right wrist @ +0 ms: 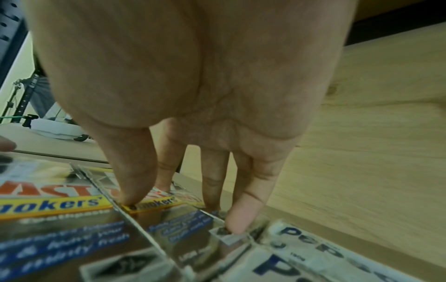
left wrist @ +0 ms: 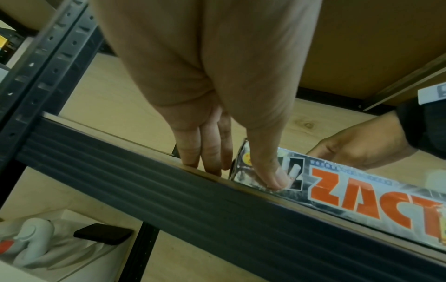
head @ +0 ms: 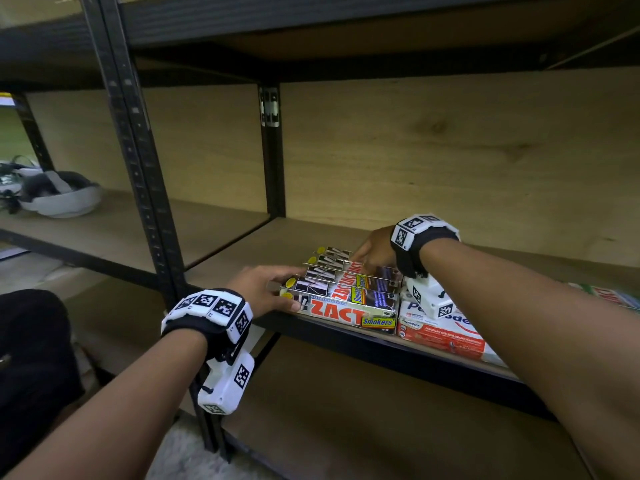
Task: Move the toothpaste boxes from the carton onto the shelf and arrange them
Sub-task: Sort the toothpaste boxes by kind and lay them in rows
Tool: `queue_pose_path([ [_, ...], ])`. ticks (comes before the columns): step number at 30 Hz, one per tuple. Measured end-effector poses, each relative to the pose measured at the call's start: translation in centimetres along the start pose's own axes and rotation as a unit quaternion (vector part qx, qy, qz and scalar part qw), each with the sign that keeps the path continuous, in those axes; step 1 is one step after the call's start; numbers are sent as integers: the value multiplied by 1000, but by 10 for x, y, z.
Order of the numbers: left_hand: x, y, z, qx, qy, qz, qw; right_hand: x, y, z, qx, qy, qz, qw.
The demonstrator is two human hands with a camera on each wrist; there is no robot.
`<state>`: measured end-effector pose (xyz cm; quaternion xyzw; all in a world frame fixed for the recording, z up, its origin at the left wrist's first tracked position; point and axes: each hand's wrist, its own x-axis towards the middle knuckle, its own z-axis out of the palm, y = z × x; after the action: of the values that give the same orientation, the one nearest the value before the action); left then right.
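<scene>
Several silver ZACT toothpaste boxes [head: 341, 294] lie side by side in a row at the front of the wooden shelf [head: 239, 244]. My left hand [head: 266, 282] is at their left ends: straight fingers [left wrist: 210, 152] lie against the ends, and the thumb presses on the front box [left wrist: 362, 200]. My right hand [head: 372, 252] reaches over from the right, its fingertips [right wrist: 237, 223] pressing down on the tops of the rear boxes [right wrist: 183, 219] near their right ends. Neither hand holds a box off the shelf. No carton is in view.
White and red Pepsodent boxes [head: 446, 336] lie flat just right of the ZACT row, under my right wrist. A green box [head: 602, 292] shows at far right. A black upright [head: 138, 168] stands left of the row, with a white headset [head: 59, 199] on the neighbouring shelf.
</scene>
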<state>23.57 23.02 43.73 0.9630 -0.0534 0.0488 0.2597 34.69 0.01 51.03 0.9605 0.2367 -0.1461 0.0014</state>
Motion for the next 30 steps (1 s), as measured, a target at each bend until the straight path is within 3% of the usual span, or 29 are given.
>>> queue_pose_path([
  [9,2,-1,3,27,-8,-24,999,-13,3,7,51,21,-7,998],
  [16,-6,21,8,160,-30,-22,986,-88,36,13,22,-5,-2,1000],
  [24,2,127,34,201,-95,133,966,-170,90,28,-2,-97,91,991],
  [30,23,174,61,244,-101,175,948,-183,102,44,-23,-39,83,996],
])
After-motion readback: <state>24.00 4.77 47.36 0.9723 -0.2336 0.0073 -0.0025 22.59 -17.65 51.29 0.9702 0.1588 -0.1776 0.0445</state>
